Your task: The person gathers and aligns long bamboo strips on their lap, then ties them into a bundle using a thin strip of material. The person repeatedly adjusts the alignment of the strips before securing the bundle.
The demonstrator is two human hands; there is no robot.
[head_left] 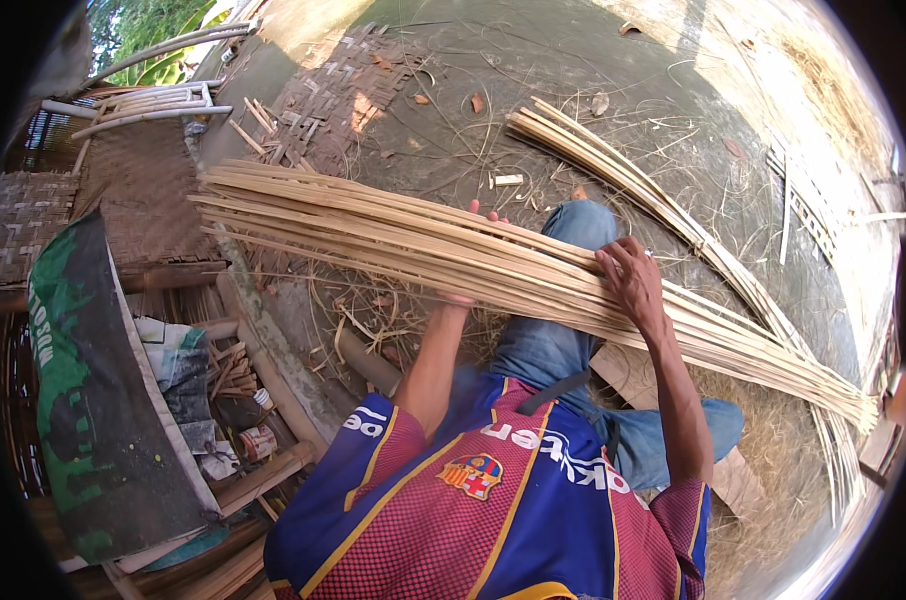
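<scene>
Across the lap, over blue jeans (pixel 538 350), a thick bundle of thin wooden strips (pixel 403 232), slanting from far left to near right, loosely fanned toward the left end. Held from below by the left hand (pixel 457 299), mostly hidden under the strips, fingertips showing past the far edge, fingers wrapped around the bundle from underneath. Farther right, laid over the top, the right hand (pixel 635 285), fingers bent, tips touching strips along the far edge; cannot tell whether closed on any.

Beyond, on the floor (pixel 443 125), a second bundle (pixel 663 205), running from the far middle toward the near right, crossing behind the held one. Thin shavings and a few dry leaves scattered around. Just beside the folded right leg, flat brown cardboard (pixel 623 373), partly covered. At far left, a worn woven mat (pixel 328 100) with short sticks (pixel 253 125) near its edge, then a bamboo frame (pixel 153 105). At near left, a black and green sheet (pixel 103 400), beside more short sticks (pixel 233 372).
</scene>
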